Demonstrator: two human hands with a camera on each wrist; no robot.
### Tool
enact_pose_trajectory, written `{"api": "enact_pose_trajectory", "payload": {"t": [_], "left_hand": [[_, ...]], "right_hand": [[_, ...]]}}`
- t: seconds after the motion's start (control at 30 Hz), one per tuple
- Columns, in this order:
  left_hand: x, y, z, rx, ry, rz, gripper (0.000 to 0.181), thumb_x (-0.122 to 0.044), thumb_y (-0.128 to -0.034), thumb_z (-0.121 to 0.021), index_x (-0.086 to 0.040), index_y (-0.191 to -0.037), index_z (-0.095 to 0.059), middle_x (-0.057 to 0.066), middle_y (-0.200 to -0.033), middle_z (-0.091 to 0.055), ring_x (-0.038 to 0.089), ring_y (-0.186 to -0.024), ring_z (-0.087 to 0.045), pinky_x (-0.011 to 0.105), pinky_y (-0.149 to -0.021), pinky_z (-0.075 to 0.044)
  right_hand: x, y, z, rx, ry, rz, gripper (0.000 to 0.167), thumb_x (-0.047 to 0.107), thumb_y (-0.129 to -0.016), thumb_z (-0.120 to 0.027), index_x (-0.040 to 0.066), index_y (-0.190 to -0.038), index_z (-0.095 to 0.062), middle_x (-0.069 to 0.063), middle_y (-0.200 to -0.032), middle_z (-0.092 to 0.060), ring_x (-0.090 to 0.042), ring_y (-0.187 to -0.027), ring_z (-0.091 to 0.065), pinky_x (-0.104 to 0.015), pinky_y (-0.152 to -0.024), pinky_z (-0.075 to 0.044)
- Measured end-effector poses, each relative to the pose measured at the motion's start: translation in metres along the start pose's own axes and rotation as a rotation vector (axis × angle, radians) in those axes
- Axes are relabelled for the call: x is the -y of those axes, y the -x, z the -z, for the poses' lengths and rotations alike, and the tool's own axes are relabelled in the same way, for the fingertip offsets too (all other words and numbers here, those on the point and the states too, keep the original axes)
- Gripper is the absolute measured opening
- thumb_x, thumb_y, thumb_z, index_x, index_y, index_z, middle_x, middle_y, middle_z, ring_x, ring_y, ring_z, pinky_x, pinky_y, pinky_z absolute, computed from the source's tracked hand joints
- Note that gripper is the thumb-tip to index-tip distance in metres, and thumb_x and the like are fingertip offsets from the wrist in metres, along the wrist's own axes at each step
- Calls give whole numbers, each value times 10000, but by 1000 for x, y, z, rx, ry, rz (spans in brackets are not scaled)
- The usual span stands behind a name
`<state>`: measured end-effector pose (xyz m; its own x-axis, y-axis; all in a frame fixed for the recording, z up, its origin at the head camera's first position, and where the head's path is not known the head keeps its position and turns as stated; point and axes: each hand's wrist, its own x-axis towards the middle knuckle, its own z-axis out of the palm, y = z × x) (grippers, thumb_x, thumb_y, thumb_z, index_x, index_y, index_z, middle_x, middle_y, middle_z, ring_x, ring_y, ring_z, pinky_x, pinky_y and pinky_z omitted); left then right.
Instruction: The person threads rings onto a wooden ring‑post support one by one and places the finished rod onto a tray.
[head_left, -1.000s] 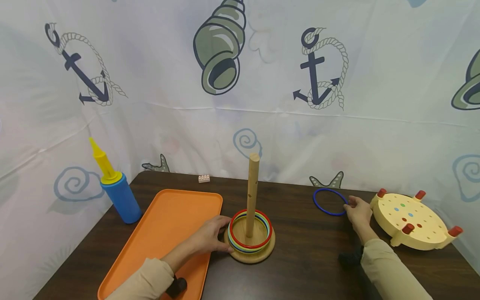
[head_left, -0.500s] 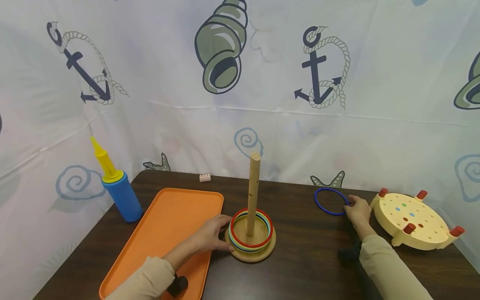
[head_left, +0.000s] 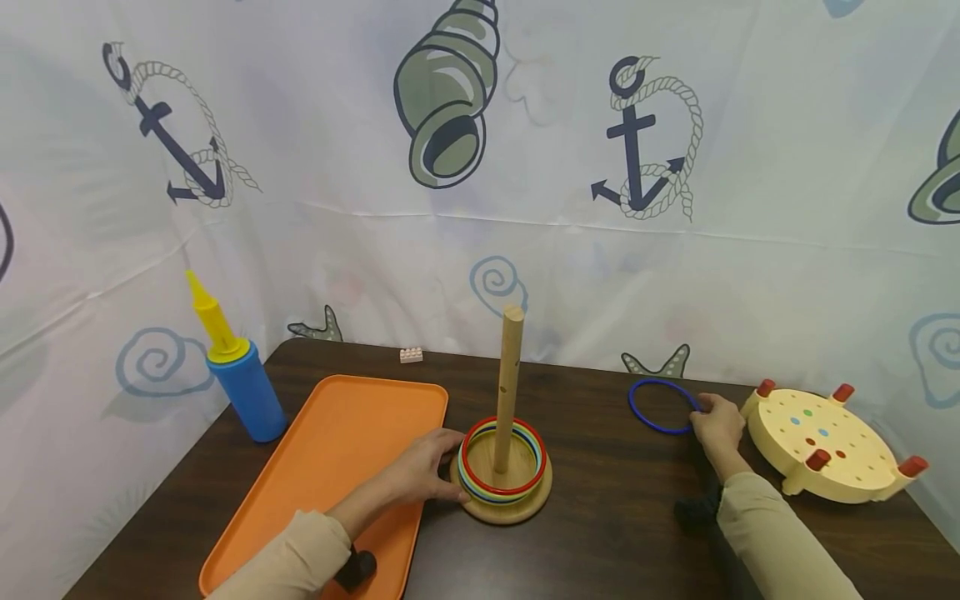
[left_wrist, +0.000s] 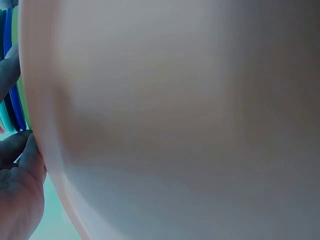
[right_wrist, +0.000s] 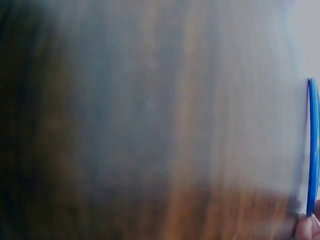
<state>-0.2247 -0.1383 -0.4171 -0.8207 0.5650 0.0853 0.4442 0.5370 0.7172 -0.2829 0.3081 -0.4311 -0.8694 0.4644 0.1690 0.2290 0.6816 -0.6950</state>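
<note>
My left hand (head_left: 423, 471) holds the left side of the round wooden base of a ring-toss stand (head_left: 510, 512), thumb at the front and fingers behind. A tall wooden peg (head_left: 509, 375) rises from it. Around the peg lies a stack of thin rings (head_left: 542, 479), red on top, with yellow, green and blue below. The left wrist view shows the fingers close beside the rings (left_wrist: 14, 100). Farther right, my right hand (head_left: 717, 425) pinches the right edge of a blue ring (head_left: 636, 407) lying on the dark table. That blue ring (right_wrist: 313, 145) also appears at the right wrist view's edge.
An orange tray (head_left: 337, 433) lies under my left forearm. A blue hand pump (head_left: 251, 396) with a yellow nozzle stands at its left. A cream pegboard (head_left: 832, 442) with red legs is right of my right hand. A pink brick (head_left: 411, 355) sits by the back edge.
The view has shifted slightly. Both hands keep their places, the left at the wooden base and the right at the blue ring.
</note>
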Motion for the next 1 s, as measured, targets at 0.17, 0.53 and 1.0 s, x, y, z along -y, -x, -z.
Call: {"api": "enact_pose_trajectory", "payload": {"t": [0.17, 0.53, 1.0], "left_hand": [[0, -1, 0, -2, -8, 5, 696, -196, -664, -857, 26, -1246, -546, 177, -1270, -503, 325, -1182, -490, 438, -950, -482], [0, -1, 0, -3, -26, -4, 696, -212, -664, -858, 20, -1244, -551, 164, -1262, -513, 315, -1175, -495, 453, -953, -474], [-1, -1, 0, -5, -11, -5, 698, -201, -666, -855, 45, -1240, -544, 181, -1267, -509, 334, -1167, -501, 429, -928, -498]], "right_hand": [[1, 1, 0, -26, -45, -21, 387, -26, -766, -502, -123, -1135, -573, -328, -1100, -583, -504, -1100, -442, -564, -957, -334], [0, 3, 1, -43, -95, -57, 304, -13, -834, -518, -130, -1104, -598, -309, -1033, -592, -474, -1094, -430, -552, -983, -300], [6, 7, -1, -64, -190, -58, 248, -4, -839, -588, -141, -1042, -624, -238, -831, -656, -455, -1065, -421, -543, -991, -242]]}}
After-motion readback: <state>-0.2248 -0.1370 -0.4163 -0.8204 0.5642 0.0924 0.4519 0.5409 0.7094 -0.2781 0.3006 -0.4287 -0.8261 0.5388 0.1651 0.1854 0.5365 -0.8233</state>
